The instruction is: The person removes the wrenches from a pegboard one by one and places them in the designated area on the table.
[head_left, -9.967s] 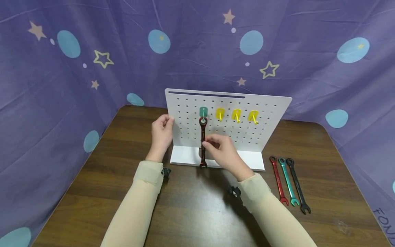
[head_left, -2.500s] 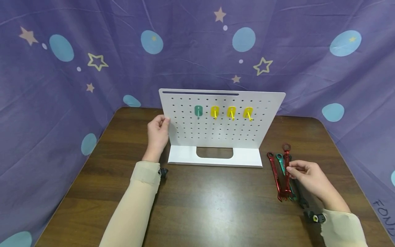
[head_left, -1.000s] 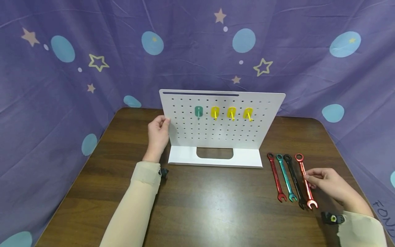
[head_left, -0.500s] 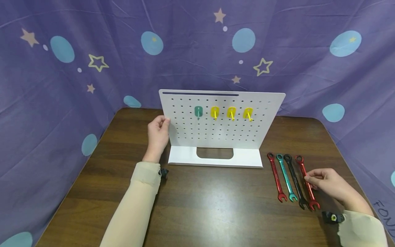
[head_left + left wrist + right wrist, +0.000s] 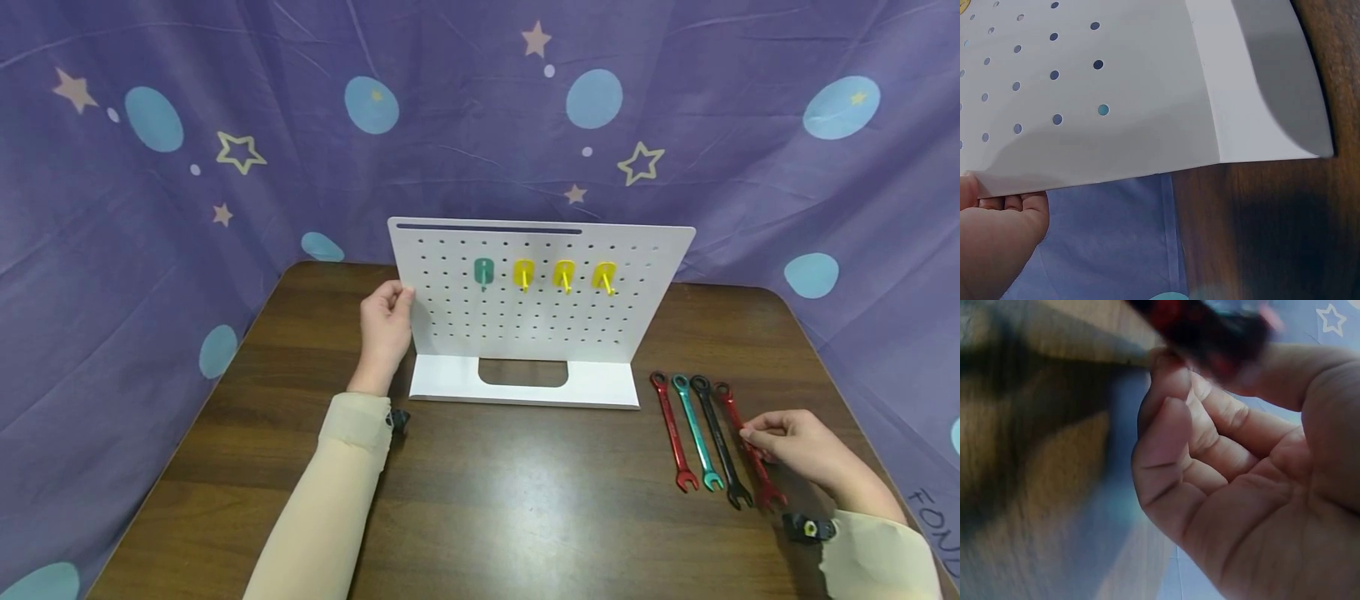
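Note:
My left hand (image 5: pixel 385 329) grips the left edge of a white pegboard (image 5: pixel 517 346) that stands on the table; in the left wrist view the thumb lies on the front, fingers behind. On the right, my right hand (image 5: pixel 798 446) pinches a red combination wrench (image 5: pixel 759 472) by its shaft, ring end pointing away from me. That wrench sits just right of a black wrench (image 5: pixel 722 442), with a teal wrench (image 5: pixel 697 433) and another red wrench (image 5: pixel 672 433) farther left. In the right wrist view the held wrench (image 5: pixel 1207 334) is blurred above the curled fingers.
One green hook (image 5: pixel 483 271) and three yellow hooks (image 5: pixel 523 272) are on the pegboard in a row. The board's base has a cutout at its middle. Behind the wooden table (image 5: pixel 480 500) hangs a purple curtain (image 5: pixel 480 108) with stars and dots.
The red wrench, earlier at the green hook, has moved right, over the other wrenches, to the row's right end. Lately it has tilted and lowered slightly. My left hand has kept its grip.

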Demonstrator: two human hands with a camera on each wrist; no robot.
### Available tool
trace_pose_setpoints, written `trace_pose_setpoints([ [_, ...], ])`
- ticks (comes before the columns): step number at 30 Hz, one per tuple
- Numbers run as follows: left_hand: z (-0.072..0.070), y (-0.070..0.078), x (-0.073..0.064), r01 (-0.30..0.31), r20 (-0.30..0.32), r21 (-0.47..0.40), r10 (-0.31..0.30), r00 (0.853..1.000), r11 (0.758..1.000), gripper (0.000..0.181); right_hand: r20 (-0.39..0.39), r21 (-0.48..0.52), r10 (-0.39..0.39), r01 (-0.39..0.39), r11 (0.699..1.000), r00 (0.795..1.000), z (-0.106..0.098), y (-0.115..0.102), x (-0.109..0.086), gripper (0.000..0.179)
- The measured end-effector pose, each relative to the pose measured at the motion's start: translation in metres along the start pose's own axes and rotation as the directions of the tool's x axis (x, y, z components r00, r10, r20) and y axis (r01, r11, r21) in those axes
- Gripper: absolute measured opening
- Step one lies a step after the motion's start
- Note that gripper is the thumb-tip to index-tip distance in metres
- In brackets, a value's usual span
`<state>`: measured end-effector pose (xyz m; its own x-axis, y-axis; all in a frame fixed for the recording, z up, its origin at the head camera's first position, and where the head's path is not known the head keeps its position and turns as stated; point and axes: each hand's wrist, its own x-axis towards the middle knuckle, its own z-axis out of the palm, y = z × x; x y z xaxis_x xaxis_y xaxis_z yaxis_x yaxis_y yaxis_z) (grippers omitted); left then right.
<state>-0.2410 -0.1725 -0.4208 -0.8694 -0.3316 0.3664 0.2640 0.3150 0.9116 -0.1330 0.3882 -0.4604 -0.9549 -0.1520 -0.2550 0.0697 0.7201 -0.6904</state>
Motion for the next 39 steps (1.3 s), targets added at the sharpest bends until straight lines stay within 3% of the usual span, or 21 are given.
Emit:
trace_pose_setpoints([
  [23,0.0002,-0.0019,0.0014,-0.016,-0.004,-0.01,0.016,1.0,1.0,0.013,-0.049,-0.115,0.031,-0.037,0.993,0.998,0.0059,-0.0055,0.0046,0.021],
  [39,0.0002,0.0014,-0.0002,-0.008,-0.005,0.001,0.008,1.0,1.0,0.015,-0.072,-0.186,0.094,-0.106,0.977,0.993,0.0017,-0.0074,0.0052,0.025],
])
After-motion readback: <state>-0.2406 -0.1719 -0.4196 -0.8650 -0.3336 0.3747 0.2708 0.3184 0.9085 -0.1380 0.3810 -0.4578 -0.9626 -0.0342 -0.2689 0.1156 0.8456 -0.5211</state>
